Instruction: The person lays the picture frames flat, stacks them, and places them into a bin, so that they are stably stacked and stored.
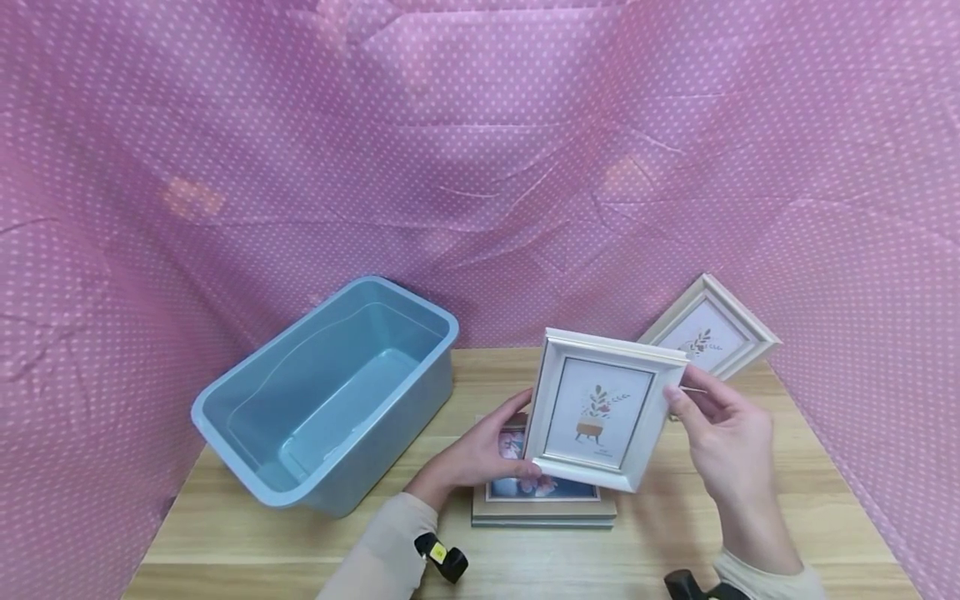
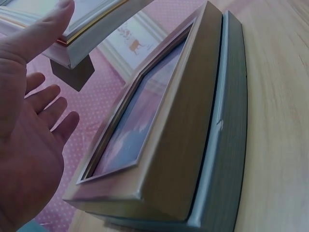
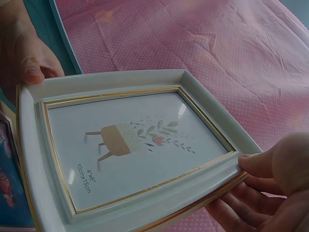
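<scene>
A white picture frame (image 1: 592, 412) with a potted-plant print is held up, tilted, between both hands. My right hand (image 1: 731, 433) pinches its right edge, the thumb on the front and the fingers behind. At the lower left corner my left hand (image 1: 483, 450) holds it, thumb over the front. The left wrist view shows the other fingers (image 2: 53, 108) spread loosely below the frame. Under it lies a tan picture frame (image 1: 543, 507) with a flower picture, stacked on a grey-blue one (image 1: 543, 524). A dark stand piece (image 2: 75, 72) juts from the held frame's back.
A deep blue plastic bin (image 1: 322, 400) stands on the wooden table (image 1: 645, 558) at the left. Another white picture frame (image 1: 738, 342) leans at the back right, partly behind the held one. Pink dotted cloth (image 1: 480, 167) hangs around the back and sides.
</scene>
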`<state>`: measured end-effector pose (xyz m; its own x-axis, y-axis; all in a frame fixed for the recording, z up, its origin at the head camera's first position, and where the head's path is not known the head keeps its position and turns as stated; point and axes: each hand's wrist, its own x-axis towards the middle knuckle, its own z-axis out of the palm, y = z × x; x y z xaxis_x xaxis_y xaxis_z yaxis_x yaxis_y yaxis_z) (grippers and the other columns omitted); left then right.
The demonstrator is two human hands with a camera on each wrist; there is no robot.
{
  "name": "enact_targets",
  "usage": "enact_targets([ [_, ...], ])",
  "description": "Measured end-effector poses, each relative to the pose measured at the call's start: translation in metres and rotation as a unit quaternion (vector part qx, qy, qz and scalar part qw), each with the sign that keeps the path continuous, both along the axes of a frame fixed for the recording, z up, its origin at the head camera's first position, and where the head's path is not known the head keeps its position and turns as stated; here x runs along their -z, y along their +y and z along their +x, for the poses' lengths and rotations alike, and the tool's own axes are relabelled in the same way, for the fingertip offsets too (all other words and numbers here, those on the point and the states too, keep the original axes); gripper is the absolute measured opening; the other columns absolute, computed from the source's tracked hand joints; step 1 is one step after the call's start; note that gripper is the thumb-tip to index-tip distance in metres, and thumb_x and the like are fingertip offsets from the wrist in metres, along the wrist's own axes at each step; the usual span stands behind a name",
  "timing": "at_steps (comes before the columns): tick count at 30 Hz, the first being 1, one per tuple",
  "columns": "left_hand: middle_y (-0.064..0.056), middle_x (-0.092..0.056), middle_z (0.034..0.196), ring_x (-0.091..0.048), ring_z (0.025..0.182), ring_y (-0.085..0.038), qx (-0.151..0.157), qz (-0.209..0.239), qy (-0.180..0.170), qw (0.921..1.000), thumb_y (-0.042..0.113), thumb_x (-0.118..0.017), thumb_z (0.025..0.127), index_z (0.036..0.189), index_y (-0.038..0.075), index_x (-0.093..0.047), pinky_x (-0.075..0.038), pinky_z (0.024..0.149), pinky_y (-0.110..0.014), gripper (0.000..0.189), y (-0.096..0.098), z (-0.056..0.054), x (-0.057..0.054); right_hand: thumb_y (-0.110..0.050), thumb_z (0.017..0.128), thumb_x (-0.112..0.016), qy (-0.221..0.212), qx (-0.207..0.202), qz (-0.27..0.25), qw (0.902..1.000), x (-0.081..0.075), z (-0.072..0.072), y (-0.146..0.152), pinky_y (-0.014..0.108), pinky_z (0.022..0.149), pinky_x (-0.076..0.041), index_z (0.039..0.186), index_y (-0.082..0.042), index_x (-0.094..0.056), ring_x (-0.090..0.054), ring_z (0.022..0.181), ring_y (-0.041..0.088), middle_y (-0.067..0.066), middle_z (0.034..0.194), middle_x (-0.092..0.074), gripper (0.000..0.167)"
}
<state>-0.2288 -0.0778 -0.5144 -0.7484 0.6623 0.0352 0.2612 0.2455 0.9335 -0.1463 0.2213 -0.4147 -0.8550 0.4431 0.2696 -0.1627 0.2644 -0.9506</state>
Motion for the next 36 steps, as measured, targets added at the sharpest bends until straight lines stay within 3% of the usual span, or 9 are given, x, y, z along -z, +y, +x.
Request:
enact_targets([
  [4, 0.002, -0.045, 0.171, -0.044, 0.157, -0.027, 0.008, 0.001, 0.001, 1.0, 0.029, -0.094, 0.085, 0.171, 0.036, -0.027, -0.023, 0.134, -0.064, 0.109, -0.003, 0.0, 0.0, 0.008, 0.095, -0.075, -0.005, -0.009, -0.007, 0.9999, 0.001, -0.002, -0.003, 0.01, 0.086, -0.06, 0.135, 0.009, -0.069, -0.072, 0.095, -0.014, -0.032, 0.1, -0.072, 0.04],
  [8, 0.005, -0.052, 0.166, -0.048, 0.154, -0.026, 0.015, 0.006, -0.006, 0.9999, 0.027, -0.094, 0.084, 0.169, 0.035, -0.032, -0.029, 0.133, -0.062, 0.106, -0.004, 0.002, 0.0, 0.01, 0.095, -0.074, -0.002, -0.016, -0.019, 0.9997, 0.002, -0.004, -0.006, 0.009, 0.086, -0.059, 0.134, 0.01, -0.068, -0.073, 0.093, -0.013, -0.034, 0.097, -0.071, 0.04],
  [17, 0.016, -0.058, 0.159, -0.054, 0.149, -0.026, 0.022, 0.011, -0.012, 0.9996, 0.048, -0.087, 0.09, 0.162, 0.045, -0.042, -0.04, 0.125, -0.064, 0.085, -0.008, 0.004, 0.003, 0.009, 0.095, -0.075, 0.002, -0.023, -0.015, 0.9996, 0.003, -0.005, -0.01, 0.009, 0.086, -0.06, 0.134, 0.008, -0.07, -0.073, 0.093, -0.013, -0.033, 0.097, -0.071, 0.039],
  [21, 0.013, -0.059, 0.158, -0.055, 0.148, -0.026, 0.004, 0.01, -0.008, 0.9999, 0.045, -0.088, 0.089, 0.161, 0.043, -0.045, -0.04, 0.125, -0.065, 0.083, -0.009, 0.005, 0.005, 0.009, 0.095, -0.075, 0.003, -0.023, -0.013, 0.9996, 0.004, -0.006, -0.011, 0.009, 0.085, -0.059, 0.133, 0.009, -0.07, -0.073, 0.09, -0.012, -0.034, 0.097, -0.071, 0.039],
  [25, 0.003, -0.058, 0.16, -0.056, 0.146, -0.029, -0.014, 0.02, -0.012, 0.9996, 0.034, -0.091, 0.088, 0.165, 0.036, -0.04, -0.038, 0.126, -0.065, 0.093, -0.01, 0.005, 0.006, 0.009, 0.095, -0.074, -0.004, -0.027, -0.027, 0.9993, 0.005, -0.007, -0.013, 0.009, 0.084, -0.06, 0.134, 0.008, -0.07, -0.074, 0.09, -0.011, -0.033, 0.097, -0.072, 0.039],
  [29, -0.007, -0.052, 0.164, -0.055, 0.147, -0.035, -0.016, 0.041, -0.013, 0.999, 0.026, -0.093, 0.085, 0.17, 0.033, -0.027, -0.037, 0.127, -0.066, 0.107, -0.012, 0.005, 0.008, 0.009, 0.095, -0.074, -0.01, -0.029, -0.033, 0.999, 0.005, -0.008, -0.014, 0.009, 0.085, -0.06, 0.134, 0.007, -0.07, -0.074, 0.091, -0.01, -0.032, 0.097, -0.073, 0.039],
  [36, 0.003, -0.017, 0.182, -0.046, 0.155, -0.033, -0.008, 0.045, -0.004, 0.999, 0.036, -0.094, 0.084, 0.171, 0.046, -0.01, -0.032, 0.129, -0.066, 0.121, -0.016, 0.001, 0.009, 0.01, 0.095, -0.074, 0.001, -0.037, -0.033, 0.9988, 0.006, -0.008, -0.018, 0.01, 0.085, -0.061, 0.131, 0.009, -0.071, -0.075, 0.091, -0.01, -0.031, 0.097, -0.074, 0.036],
])
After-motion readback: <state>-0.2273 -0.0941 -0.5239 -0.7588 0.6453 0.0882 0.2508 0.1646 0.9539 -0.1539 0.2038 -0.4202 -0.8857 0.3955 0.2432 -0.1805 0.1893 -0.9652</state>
